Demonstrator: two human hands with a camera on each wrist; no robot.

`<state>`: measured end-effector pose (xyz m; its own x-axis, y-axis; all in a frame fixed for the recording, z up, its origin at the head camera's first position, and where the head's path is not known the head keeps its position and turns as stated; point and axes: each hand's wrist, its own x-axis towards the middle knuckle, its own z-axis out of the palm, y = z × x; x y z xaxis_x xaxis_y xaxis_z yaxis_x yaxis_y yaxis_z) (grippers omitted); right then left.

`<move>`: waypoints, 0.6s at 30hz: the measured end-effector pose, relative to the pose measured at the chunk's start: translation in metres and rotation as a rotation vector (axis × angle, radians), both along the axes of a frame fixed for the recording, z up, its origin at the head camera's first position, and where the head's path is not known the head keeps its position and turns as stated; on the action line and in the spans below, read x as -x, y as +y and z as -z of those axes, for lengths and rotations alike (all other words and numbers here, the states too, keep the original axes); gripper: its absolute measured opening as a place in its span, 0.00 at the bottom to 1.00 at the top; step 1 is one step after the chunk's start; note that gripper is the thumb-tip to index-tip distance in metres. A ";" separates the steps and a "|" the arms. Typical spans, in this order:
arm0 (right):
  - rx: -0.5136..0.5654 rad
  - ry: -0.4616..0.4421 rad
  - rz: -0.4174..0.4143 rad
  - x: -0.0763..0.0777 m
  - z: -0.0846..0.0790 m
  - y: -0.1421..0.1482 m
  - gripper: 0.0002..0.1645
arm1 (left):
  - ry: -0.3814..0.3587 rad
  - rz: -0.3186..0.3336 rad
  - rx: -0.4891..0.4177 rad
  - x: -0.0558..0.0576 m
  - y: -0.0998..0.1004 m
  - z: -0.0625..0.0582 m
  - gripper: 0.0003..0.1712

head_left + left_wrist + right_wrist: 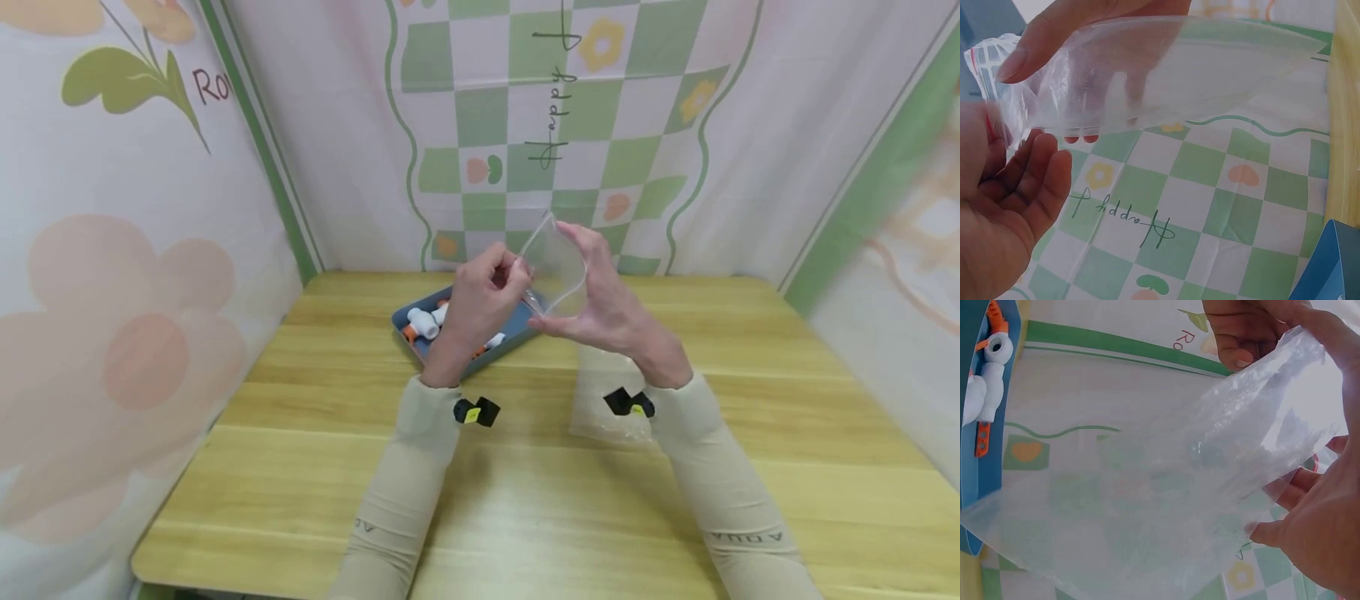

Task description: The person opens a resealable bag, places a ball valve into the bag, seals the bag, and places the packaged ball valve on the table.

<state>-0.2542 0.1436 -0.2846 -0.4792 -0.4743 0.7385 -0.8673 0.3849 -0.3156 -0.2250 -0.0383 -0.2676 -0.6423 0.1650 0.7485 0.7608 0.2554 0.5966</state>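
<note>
A clear zip-top plastic bag is held up above the far part of the table. My left hand pinches its edge between thumb and curled fingers. My right hand spans the bag from the other side, thumb at the lower corner and fingers at the upper one. A red line runs along the gathered end of the bag in the left wrist view, between both hands. Nothing shows inside the bag in the right wrist view.
Behind my left hand stands a blue tray with several white plastic valves that have orange handles. More clear plastic bags lie flat on the wooden table below my right wrist. A patterned curtain closes off the back.
</note>
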 end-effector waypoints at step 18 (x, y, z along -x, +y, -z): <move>0.002 -0.074 -0.015 -0.020 -0.019 0.001 0.59 | -0.066 0.018 0.065 0.033 -0.007 0.021 0.23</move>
<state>-0.2346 0.1446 -0.2657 -0.5251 -0.4801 0.7026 -0.8474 0.3713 -0.3795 -0.2584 -0.0454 -0.2884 -0.6860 0.2242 0.6921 0.7255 0.2819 0.6278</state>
